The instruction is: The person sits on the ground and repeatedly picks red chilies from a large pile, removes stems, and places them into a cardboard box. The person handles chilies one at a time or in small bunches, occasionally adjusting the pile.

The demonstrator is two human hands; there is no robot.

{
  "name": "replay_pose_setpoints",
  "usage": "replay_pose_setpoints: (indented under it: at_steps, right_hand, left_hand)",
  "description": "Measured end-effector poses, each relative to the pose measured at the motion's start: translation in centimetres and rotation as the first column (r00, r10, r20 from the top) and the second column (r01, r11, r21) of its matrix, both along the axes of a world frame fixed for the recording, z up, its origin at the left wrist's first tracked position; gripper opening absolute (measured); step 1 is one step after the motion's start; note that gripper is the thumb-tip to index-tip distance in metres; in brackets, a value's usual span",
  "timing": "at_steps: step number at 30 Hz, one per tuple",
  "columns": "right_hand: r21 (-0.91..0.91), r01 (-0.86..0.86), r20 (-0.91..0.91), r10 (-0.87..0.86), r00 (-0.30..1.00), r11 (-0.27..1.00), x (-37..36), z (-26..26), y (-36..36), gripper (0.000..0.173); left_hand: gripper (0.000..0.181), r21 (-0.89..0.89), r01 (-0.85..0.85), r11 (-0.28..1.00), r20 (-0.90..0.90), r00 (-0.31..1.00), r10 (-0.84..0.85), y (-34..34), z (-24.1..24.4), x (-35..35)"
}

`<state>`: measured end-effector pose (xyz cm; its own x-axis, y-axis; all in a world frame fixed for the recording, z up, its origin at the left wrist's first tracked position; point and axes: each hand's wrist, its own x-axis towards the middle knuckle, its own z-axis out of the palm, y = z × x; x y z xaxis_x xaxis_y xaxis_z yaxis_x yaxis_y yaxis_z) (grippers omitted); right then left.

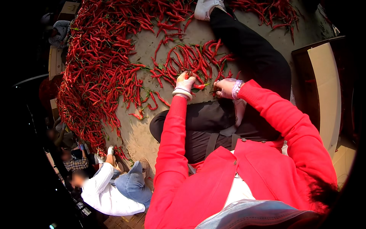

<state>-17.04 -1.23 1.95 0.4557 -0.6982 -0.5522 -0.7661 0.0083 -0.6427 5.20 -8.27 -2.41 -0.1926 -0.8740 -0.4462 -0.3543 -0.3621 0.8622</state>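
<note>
My left hand (pixel 185 81), in a thin pale glove with a bangle at the wrist, is closed around red chili peppers. One held chili pepper (pixel 200 86) sticks out to the right, its green stem toward my other hand. My right hand (pixel 225 87), also gloved, has its fingers pinched on a red chili pepper that they mostly cover. Just beyond both hands lies a loose row of long, curved red chili peppers (pixel 190 58) on the concrete floor (pixel 143 51). Several stems and a few green leaves show among them.
A large heap of red chili peppers (pixel 97 63) spreads on the left, with another pile (pixel 271 13) at top right. My outstretched leg (pixel 251 48) borders the work area. A cardboard panel (pixel 326 94) stands at right. A co-worker in white (pixel 111 191) sits at lower left.
</note>
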Motion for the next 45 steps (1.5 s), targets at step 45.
replay_pose_setpoints:
  at_steps: [45]
  right_hand:
    - [-0.184,-0.018,0.115,0.040,0.993,0.983,-0.9,-0.5,1.3,0.028]
  left_hand:
    - [0.006,0.846,-0.397,0.356,0.373,0.918,0.137,56.2,7.6,21.1]
